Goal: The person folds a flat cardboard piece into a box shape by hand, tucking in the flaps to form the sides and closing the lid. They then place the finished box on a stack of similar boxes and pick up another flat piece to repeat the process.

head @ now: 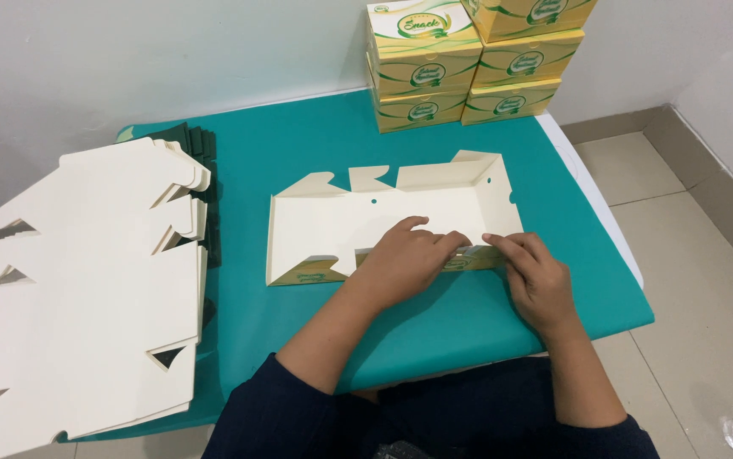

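On the teal desk [434, 331], you've got a half-folded cream box blank [383, 217].
Your left hand [405, 259] and right hand [536, 276] both pinch its near flap; flat blanks [86, 289] stacked left, finished boxes [468, 64] behind.

Half-folded box blank [383, 223] lies mid-table [298, 153], straight before me. My left hand [405, 263] and my right hand [536, 276] rest side by side on its near wall, toward right end. Stack of flat blanks [86, 289] lies at my left, overhanging table edge. Finished boxes [468, 64] stacked behind blank, at far edge against wall.
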